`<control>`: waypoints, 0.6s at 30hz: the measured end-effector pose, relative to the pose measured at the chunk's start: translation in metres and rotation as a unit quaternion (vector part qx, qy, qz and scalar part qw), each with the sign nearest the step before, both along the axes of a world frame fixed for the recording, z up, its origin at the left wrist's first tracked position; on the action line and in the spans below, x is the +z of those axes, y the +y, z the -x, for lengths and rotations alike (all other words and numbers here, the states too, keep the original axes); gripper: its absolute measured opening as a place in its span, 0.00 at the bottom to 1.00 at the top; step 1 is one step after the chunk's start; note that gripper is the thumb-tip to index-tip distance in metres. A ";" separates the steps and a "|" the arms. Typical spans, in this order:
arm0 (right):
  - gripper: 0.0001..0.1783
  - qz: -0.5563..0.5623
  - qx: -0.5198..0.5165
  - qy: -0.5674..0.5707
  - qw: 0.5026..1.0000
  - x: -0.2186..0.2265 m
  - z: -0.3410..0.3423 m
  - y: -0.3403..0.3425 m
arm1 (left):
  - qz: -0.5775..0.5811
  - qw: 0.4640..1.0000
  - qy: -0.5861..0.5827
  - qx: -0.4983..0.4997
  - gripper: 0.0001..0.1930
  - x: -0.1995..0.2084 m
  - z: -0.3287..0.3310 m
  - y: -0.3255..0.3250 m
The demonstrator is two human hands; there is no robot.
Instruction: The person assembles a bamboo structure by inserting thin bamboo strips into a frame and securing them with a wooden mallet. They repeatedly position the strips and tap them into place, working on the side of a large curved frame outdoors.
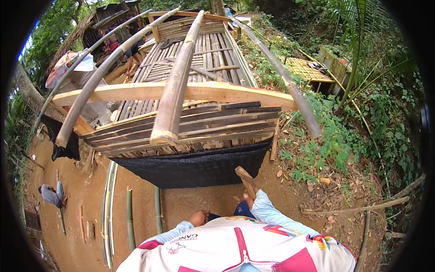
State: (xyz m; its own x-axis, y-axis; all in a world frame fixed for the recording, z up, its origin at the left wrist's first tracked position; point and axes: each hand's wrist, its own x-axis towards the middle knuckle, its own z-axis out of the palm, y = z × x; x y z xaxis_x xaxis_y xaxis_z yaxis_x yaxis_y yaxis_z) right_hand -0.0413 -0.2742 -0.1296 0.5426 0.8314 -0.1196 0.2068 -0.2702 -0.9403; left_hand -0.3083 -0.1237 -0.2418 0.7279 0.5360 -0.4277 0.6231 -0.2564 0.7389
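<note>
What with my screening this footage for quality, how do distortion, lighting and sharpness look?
In the head view: fisheye distortion is strong, inside a dark rounded border; soft daylight leaves hardly any hard shadow on the dirt ground; the far-left sky is blown out; the black cloth loses detail; the central bamboo pole looks crisp, but the left hand is too small for finger detail.

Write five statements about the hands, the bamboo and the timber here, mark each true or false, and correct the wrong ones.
1. A wooden piece is at the right hand. True.
2. The left hand rests on the curved timber beam. False: the left hand is low, near the person's body.
3. A black sheet hangs below the bamboo slats. True.
4. The curved timber beam is painted black. False: the curved timber beam is pale wood.
5. Green bamboo poles show left of the left hand. True.
</note>
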 end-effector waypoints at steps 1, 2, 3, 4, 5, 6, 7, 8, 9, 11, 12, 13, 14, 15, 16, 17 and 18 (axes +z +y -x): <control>0.14 -0.010 0.020 -0.018 1.000 0.026 0.001 0.004 | 0.145 0.976 0.028 0.160 0.11 0.017 0.011 -0.008; 0.13 -0.001 0.037 -0.023 0.999 0.046 0.005 0.008 | 0.235 0.917 0.048 0.317 0.13 0.031 0.021 -0.015; 0.13 0.011 0.053 -0.027 0.998 0.067 0.008 0.013 | 0.243 0.915 0.026 0.322 0.13 0.042 0.035 -0.013; 0.12 0.022 0.068 -0.030 0.997 0.085 0.010 0.018 | 0.250 0.912 0.005 0.326 0.14 0.053 0.045 -0.011; 0.12 0.003 0.072 -0.030 0.997 0.094 0.014 0.027 | 0.372 0.806 -0.054 0.457 0.16 0.072 0.044 -0.008; 0.13 -0.011 0.083 0.005 0.996 0.108 0.014 0.035 | 0.391 0.781 -0.098 0.477 0.16 0.089 0.045 0.000; 0.13 -0.042 0.068 -0.013 0.997 0.129 0.015 0.043 | 0.408 0.755 -0.141 0.494 0.16 0.106 0.046 0.009; 0.13 -0.078 0.057 -0.030 0.995 0.152 0.016 0.052 | 0.420 0.725 -0.186 0.513 0.17 0.122 0.049 0.016; 0.14 -0.115 0.041 0.005 0.992 0.172 0.012 0.061 | 0.409 0.731 -0.205 0.506 0.17 0.135 0.048 0.025; 0.17 -0.175 0.008 0.108 0.979 0.225 0.006 0.078 | 0.379 0.740 -0.241 0.500 0.16 0.160 0.057 0.037; 0.19 -0.197 -0.013 0.167 0.966 0.262 0.001 0.087 | 0.379 0.738 -0.250 0.500 0.16 0.165 0.062 0.044; 0.21 -0.192 -0.014 0.197 0.961 0.284 -0.012 0.099 | 0.370 0.734 -0.256 0.509 0.17 0.167 0.074 0.045; 0.22 -0.184 -0.018 0.223 0.957 0.306 -0.028 0.110 | 0.368 0.729 -0.261 0.515 0.17 0.167 0.084 0.046; 0.22 -0.181 -0.029 0.217 0.959 0.329 -0.044 0.123 | 0.374 0.717 -0.271 0.522 0.17 0.151 0.101 0.046; 0.23 -0.175 -0.053 0.199 0.963 0.348 -0.063 0.135 | 0.384 0.718 -0.263 0.518 0.17 0.145 0.102 0.043; 0.24 -0.159 -0.060 0.158 0.973 0.356 -0.091 0.150 | 0.396 0.719 -0.253 0.511 0.18 0.140 0.100 0.042; 0.25 -0.141 -0.065 0.117 0.981 0.364 -0.120 0.170 | 0.407 0.721 -0.243 0.506 0.18 0.135 0.096 0.040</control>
State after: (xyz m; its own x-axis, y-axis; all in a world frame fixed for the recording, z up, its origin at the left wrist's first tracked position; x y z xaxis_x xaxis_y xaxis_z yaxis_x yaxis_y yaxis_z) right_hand 0.0783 -0.1044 0.2345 0.6317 0.7747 -0.0284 -0.0433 -0.0014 -0.9991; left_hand -0.4041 -0.0832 -0.1064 0.3102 0.6134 -0.7263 -0.1965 0.7889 0.5823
